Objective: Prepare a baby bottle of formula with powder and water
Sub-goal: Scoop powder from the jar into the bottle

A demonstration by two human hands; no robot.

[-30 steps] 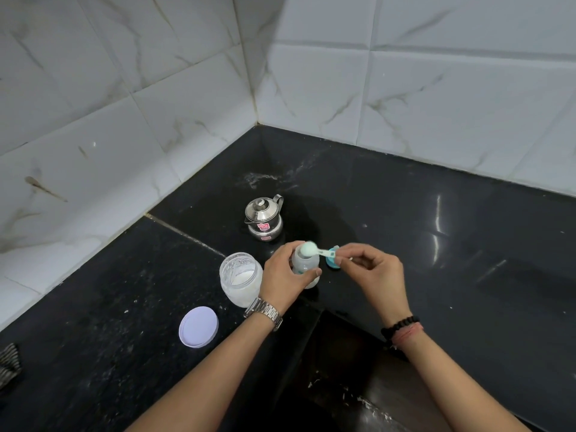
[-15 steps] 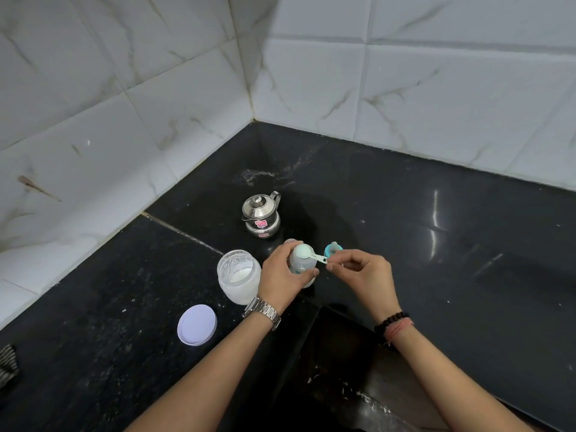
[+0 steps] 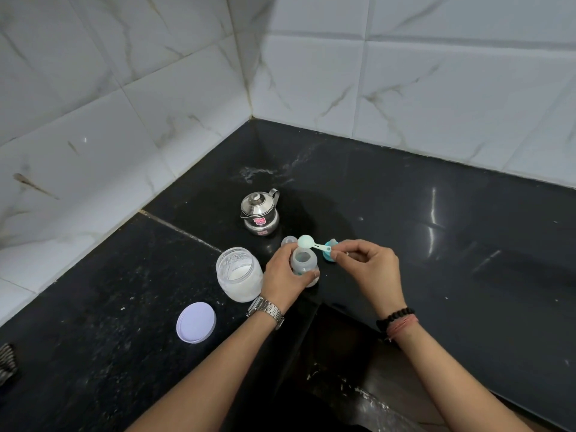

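**Black table, bottle being filled: hands and items as found**

Black polished stone forms the table (image 3: 405, 213), set into a corner of white marbled wall tiles (image 3: 405, 88). The baby bottle (image 3: 304, 265) stands upright on the table near its front edge, its mouth uncovered. The left hand (image 3: 285, 277) has its grip closed around the bottle body, fingers on the far side and thumb across the near side. A metal watch (image 3: 266, 310) sits on that wrist.

The right hand (image 3: 367, 266) pinches the handle of a small pale green scoop (image 3: 307, 242) between thumb and fingertips. The scoop bowl sits just above and slightly behind the bottle mouth; whether it carries powder cannot be told. A dark bead bracelet and a pink thread (image 3: 397, 321) circle the right wrist.

Just beside the left hand, on its left, stands an uncovered clear jar (image 3: 240, 275) partly filled with white powder. Its white round lid (image 3: 196, 321) lies flat on the table nearer the viewer, apart from the jar. A small lidded steel pot (image 3: 260, 215) with a pink sticker stands behind the bottle. A teal bottle cap (image 3: 329, 249) lies behind the right fingers, partly hidden. A clear rounded piece (image 3: 288, 241) shows just behind the left hand; its nature is unclear.
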